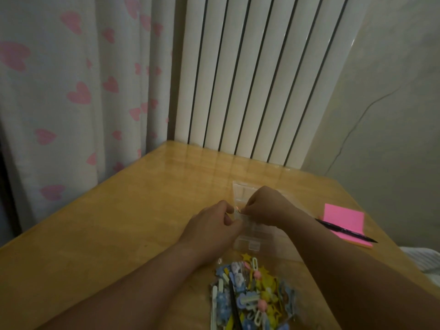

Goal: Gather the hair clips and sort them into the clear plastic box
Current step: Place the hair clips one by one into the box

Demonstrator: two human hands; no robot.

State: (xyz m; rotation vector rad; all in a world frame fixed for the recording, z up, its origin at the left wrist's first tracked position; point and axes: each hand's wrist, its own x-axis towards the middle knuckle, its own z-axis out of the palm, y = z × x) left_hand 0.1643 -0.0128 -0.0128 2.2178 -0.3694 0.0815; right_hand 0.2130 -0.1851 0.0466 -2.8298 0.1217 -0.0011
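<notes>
Pinching at the box [252, 231] lid edge, left hand [214, 225] and right hand [264, 206] should steady its base before loading clips [252, 296].

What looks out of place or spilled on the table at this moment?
Nothing is spilled or damaged. The hair clips lie in a loose pile in a clear bag near the table's front edge. Both hands, left hand and right hand, work at the clear plastic box. A pen lies across pink sticky notes.
</notes>
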